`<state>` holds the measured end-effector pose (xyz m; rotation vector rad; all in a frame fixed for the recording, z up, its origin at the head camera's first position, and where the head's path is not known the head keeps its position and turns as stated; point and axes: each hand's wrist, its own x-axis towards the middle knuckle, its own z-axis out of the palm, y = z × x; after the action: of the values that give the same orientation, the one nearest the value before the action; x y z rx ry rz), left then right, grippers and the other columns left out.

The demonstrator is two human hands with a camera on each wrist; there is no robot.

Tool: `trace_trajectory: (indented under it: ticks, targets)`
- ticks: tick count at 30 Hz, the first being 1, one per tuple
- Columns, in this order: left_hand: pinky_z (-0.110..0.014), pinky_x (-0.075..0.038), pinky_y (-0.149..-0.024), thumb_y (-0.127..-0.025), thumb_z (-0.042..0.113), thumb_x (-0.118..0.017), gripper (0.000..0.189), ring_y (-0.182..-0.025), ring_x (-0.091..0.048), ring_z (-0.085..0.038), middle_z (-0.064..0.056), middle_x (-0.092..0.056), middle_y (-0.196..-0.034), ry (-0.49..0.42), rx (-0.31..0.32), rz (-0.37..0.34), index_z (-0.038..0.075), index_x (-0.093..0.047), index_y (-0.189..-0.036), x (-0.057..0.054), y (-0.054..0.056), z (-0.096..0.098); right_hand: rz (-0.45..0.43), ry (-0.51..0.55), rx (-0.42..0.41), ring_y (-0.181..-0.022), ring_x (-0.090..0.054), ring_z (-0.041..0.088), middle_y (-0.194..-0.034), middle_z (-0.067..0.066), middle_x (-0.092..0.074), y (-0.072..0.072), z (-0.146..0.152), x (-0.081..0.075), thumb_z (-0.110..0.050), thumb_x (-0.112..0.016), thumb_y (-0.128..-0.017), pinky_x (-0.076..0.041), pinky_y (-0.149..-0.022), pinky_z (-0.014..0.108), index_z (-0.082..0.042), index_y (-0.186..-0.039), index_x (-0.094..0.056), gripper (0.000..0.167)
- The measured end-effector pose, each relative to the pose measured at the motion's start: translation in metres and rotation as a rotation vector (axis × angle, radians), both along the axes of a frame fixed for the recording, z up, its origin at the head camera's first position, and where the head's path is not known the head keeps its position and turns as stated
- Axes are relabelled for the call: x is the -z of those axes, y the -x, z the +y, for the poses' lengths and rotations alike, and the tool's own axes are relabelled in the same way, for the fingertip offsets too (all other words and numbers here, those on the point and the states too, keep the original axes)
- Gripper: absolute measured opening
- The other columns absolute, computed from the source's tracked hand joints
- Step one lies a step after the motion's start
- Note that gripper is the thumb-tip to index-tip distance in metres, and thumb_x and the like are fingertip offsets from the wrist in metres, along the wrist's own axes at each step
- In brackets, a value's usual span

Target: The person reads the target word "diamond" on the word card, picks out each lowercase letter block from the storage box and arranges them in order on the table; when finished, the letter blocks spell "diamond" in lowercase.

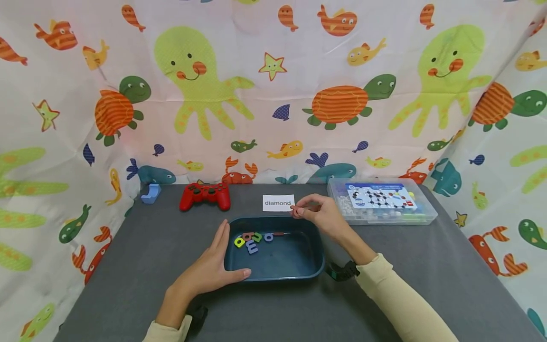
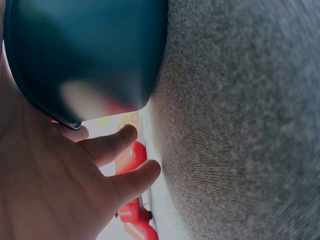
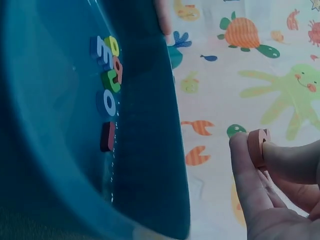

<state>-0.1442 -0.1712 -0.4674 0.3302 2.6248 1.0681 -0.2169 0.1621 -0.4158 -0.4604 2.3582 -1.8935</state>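
A dark teal tray [image 1: 290, 259] stands on the table in the head view. My left hand [image 1: 211, 266] rests along its left end, thumb at the front rim and straight fingers against the side. In the tray lie a yellow letter [image 1: 239, 242], a green letter [image 1: 257, 237], a blue m [image 1: 251, 247], a blue o [image 1: 268, 237], a reddish letter [image 1: 247, 236] and a thin dark red bar [image 3: 107, 136]. Above the tray's back right rim, my right hand [image 1: 318, 213] pinches a reddish-brown letter [image 3: 257, 147] between thumb and fingers; which letter, I cannot tell.
Behind the tray lies a white card [image 1: 278, 203] reading "diamond". A red game controller [image 1: 205, 196] and a small light-blue object [image 1: 151, 194] are at the back left. A clear plastic case [image 1: 382, 202] sits at the back right, before a patterned curtain [image 1: 273, 118].
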Motion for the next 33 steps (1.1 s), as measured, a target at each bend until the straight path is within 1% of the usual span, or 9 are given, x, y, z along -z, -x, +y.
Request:
trace_trajectory:
  ticks: [5, 8, 10, 14, 18, 22, 24, 28, 33]
  targets:
    - [-0.072, -0.033, -0.116, -0.084, 0.067, -0.082, 0.134, -0.159, -0.019, -0.044, -0.003, 0.012, -0.179, 0.008, -0.001, -0.001, 0.014, 0.003, -0.173, 0.001, 0.001, 0.000, 0.038, -0.102, 0.086, -0.108, -0.076, 0.031, -0.126, 0.021, -0.073, -0.006, 0.007, -0.002, -0.001, -0.069, -0.104, -0.059, -0.098, 0.041, 0.006, -0.123, -0.075, 0.021]
    - [-0.071, -0.034, -0.115, -0.084, 0.067, -0.082, 0.134, -0.159, -0.019, -0.044, -0.004, 0.012, -0.179, 0.009, 0.001, -0.003, 0.014, 0.004, -0.173, 0.002, 0.001, -0.001, 0.061, -0.075, 0.102, -0.111, -0.075, 0.032, -0.131, 0.023, -0.071, -0.007, 0.013, -0.003, -0.002, -0.070, -0.103, -0.059, -0.097, 0.035, 0.005, -0.117, -0.077, 0.017]
    - [-0.071, -0.035, -0.115, -0.084, 0.068, -0.081, 0.134, -0.159, -0.018, -0.044, -0.004, 0.012, -0.179, 0.009, 0.003, -0.003, 0.014, 0.004, -0.173, 0.002, 0.002, -0.001, 0.067, -0.042, 0.107, -0.110, -0.076, 0.033, -0.125, 0.024, -0.073, -0.008, 0.017, -0.003, -0.001, -0.071, -0.103, -0.059, -0.096, 0.031, 0.006, -0.115, -0.076, 0.015]
    - [-0.071, -0.035, -0.115, -0.084, 0.067, -0.081, 0.134, -0.159, -0.018, -0.045, -0.004, 0.013, -0.179, 0.003, 0.004, -0.005, 0.015, 0.004, -0.173, 0.003, 0.002, -0.001, 0.086, -0.053, 0.146, -0.104, -0.076, 0.030, -0.116, 0.020, -0.077, -0.009, 0.028, 0.000, -0.004, -0.073, -0.102, -0.057, -0.091, 0.024, 0.005, -0.116, -0.076, 0.017]
    - [-0.072, -0.035, -0.115, -0.084, 0.067, -0.081, 0.134, -0.160, -0.017, -0.045, -0.004, 0.013, -0.179, 0.000, 0.006, -0.008, 0.015, 0.005, -0.173, 0.003, 0.003, 0.000, 0.041, -0.060, 0.178, -0.099, -0.073, 0.024, -0.115, 0.018, -0.076, -0.013, 0.040, 0.003, -0.007, -0.073, -0.103, -0.058, -0.084, 0.026, 0.006, -0.117, -0.075, 0.019]
    - [-0.071, -0.034, -0.115, -0.085, 0.067, -0.081, 0.134, -0.160, -0.016, -0.044, -0.004, 0.013, -0.179, 0.001, 0.012, -0.010, 0.014, 0.005, -0.173, 0.003, 0.002, 0.001, -0.054, -0.015, 0.169, -0.095, -0.074, 0.019, -0.116, 0.019, -0.076, -0.018, 0.055, 0.005, -0.007, -0.072, -0.104, -0.060, -0.080, 0.030, 0.010, -0.116, -0.072, 0.021]
    - [-0.071, -0.034, -0.115, -0.085, 0.067, -0.082, 0.134, -0.160, -0.016, -0.045, -0.004, 0.014, -0.179, 0.001, 0.012, -0.010, 0.014, 0.005, -0.173, 0.003, 0.002, 0.001, -0.089, -0.002, 0.159, -0.092, -0.075, 0.019, -0.113, 0.020, -0.077, -0.021, 0.062, 0.006, -0.007, -0.071, -0.104, -0.061, -0.080, 0.032, 0.012, -0.115, -0.070, 0.022]
    - [-0.072, -0.034, -0.115, -0.084, 0.067, -0.082, 0.135, -0.159, -0.017, -0.045, -0.004, 0.013, -0.179, 0.008, 0.010, -0.015, 0.016, 0.006, -0.173, 0.001, 0.002, 0.000, -0.113, -0.054, 0.179, -0.085, -0.073, 0.022, -0.105, 0.017, -0.078, -0.025, 0.078, 0.010, -0.010, -0.071, -0.105, -0.059, -0.073, 0.032, 0.011, -0.115, -0.071, 0.023]
    - [-0.072, -0.035, -0.114, -0.084, 0.069, -0.081, 0.134, -0.159, -0.018, -0.046, -0.004, 0.013, -0.179, 0.019, 0.014, -0.022, 0.018, 0.007, -0.173, 0.000, 0.002, -0.001, -0.124, -0.127, 0.206, -0.080, -0.070, 0.026, -0.102, 0.018, -0.078, -0.028, 0.095, 0.018, -0.014, -0.073, -0.104, -0.056, -0.067, 0.032, 0.010, -0.114, -0.073, 0.026]
